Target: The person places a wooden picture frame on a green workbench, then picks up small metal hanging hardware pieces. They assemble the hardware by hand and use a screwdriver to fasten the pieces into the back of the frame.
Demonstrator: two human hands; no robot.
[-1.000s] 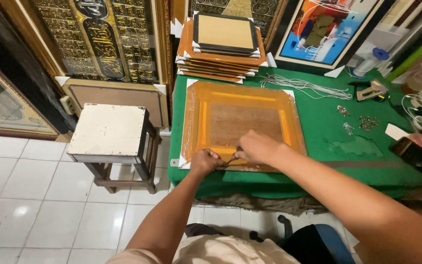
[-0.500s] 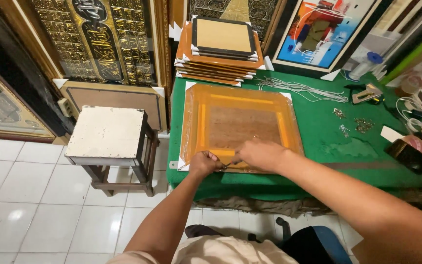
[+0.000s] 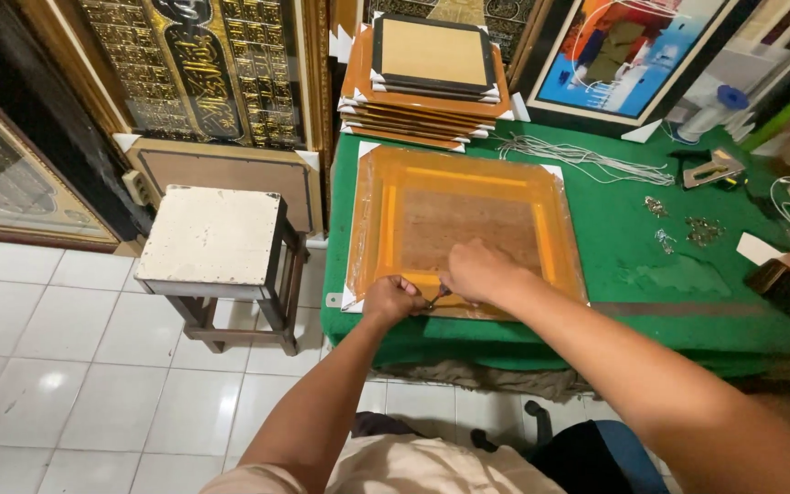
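Where one frame (image 3: 464,229) lies, two hands meet.

Bare green table (image 3: 651,274) right of frame (image 3: 464,229); stack (image 3: 427,78) seemingly blocks behind.

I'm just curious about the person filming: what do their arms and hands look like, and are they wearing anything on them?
Both arms are bare from the bottom of the picture to the fingers: no sleeves reach the forearms. The left hand and right hand have no gloves, and no watch, ring or bracelet shows. Near the bottom edge, a light beige garment covers the body.
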